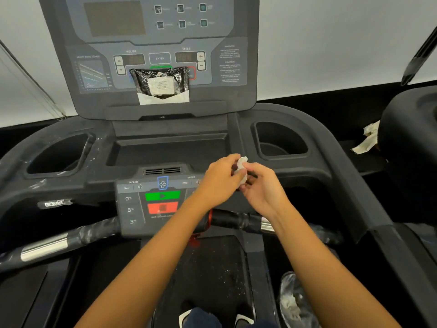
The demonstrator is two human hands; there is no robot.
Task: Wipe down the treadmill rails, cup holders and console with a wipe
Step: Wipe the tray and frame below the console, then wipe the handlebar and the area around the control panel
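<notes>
We're pinching the wipe [242,161] between our left hand [221,179] and right hand [261,189]; a black packet [159,82] is covering console [94,100] buttons below ENTER, INCLINE and SPEED

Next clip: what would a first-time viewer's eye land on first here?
Both hands meet mid-frame: the left hand and right hand pinch a small white wipe at the right edge of the lower control panel, whose green button and red button stand out. A black wipe packet leans on the upper console.
</notes>
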